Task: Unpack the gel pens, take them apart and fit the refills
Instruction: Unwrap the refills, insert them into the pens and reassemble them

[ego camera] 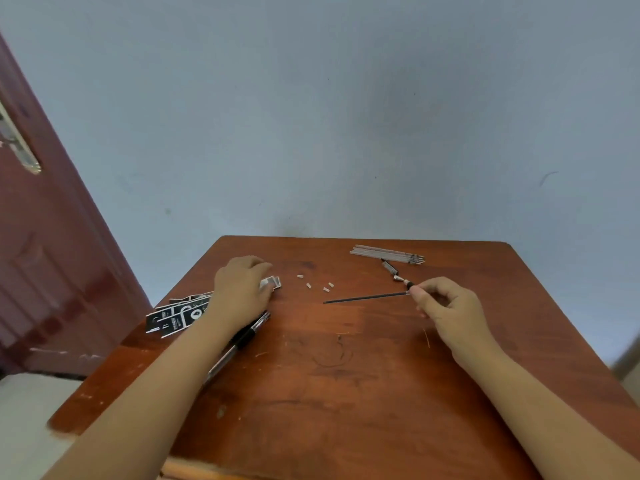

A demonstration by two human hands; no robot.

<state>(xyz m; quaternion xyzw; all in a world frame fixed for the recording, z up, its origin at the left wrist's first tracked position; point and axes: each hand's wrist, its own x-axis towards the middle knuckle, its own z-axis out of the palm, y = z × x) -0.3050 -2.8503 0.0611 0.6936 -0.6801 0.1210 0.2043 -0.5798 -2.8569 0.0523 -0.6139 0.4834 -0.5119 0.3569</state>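
My right hand (446, 304) pinches the end of a thin dark refill (363, 298) that points left, just above the wooden table (329, 375). A small black pen part (393, 270) with a metal tip lies just beyond that hand. My left hand (240, 289) rests with curled fingers on a small black-and-white packet (272, 282) at the table's left. A gel pen (239, 341) with a black grip lies partly under my left forearm. A bundle of several pale refills (388, 254) lies at the far right.
Black-and-white packaging cards (176, 315) are piled at the table's left edge. Several tiny white caps (315, 284) lie scattered between my hands. A blue-grey wall stands right behind the table, and a dark red door (45, 254) is on the left.
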